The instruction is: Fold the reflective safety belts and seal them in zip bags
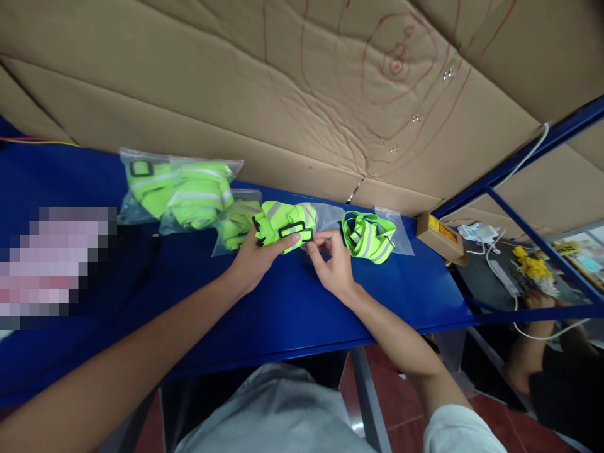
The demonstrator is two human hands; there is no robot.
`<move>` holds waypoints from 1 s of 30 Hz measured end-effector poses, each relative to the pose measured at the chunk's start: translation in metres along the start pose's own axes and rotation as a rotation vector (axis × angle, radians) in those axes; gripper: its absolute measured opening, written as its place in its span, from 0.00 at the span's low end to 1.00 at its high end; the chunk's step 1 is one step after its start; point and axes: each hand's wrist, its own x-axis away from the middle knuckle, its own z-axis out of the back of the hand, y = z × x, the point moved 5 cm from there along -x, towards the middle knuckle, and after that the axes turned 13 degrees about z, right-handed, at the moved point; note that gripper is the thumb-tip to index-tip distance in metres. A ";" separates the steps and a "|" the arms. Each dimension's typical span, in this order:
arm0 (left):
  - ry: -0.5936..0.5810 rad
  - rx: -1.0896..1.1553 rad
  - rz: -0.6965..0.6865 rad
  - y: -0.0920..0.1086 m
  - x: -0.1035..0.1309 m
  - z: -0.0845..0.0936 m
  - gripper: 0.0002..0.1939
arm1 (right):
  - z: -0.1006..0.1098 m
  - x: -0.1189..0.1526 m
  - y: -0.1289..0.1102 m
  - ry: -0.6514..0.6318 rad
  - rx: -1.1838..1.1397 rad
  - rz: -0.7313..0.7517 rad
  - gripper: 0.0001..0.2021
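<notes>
My left hand [255, 258] is closed round a folded neon-green reflective strap [278, 220] with black buckles, its thumb on the lower buckle. At the strap's right end, my right hand [333, 261] pinches with thumb and index finger at the edge of a clear plastic bag [330, 216]. Right of that hand, another green strap bundle [370, 238] lies on a clear bag [401, 233]. To the left, two bagged green straps [195, 195] overlap, and a further bagged strap [240, 225] sits partly behind my left hand.
Behind the blue table [283, 314] stands a cardboard wall [189, 82] with red drawing. A small open cardboard box [441, 238] is at the table's right end. Beyond a blue frame, a person's arm [528, 346] reaches toward yellow items [533, 267]. A pixelated patch covers the left.
</notes>
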 end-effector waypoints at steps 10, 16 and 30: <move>0.085 -0.449 -0.479 0.018 0.005 0.003 0.30 | 0.013 -0.011 -0.015 0.045 0.113 0.125 0.07; 0.050 -0.659 -0.645 0.004 0.009 -0.001 0.30 | 0.016 -0.009 -0.010 0.168 0.052 0.067 0.08; 0.311 -1.414 -0.907 0.015 0.036 -0.014 0.27 | -0.010 0.001 0.001 -0.060 -0.385 -0.307 0.50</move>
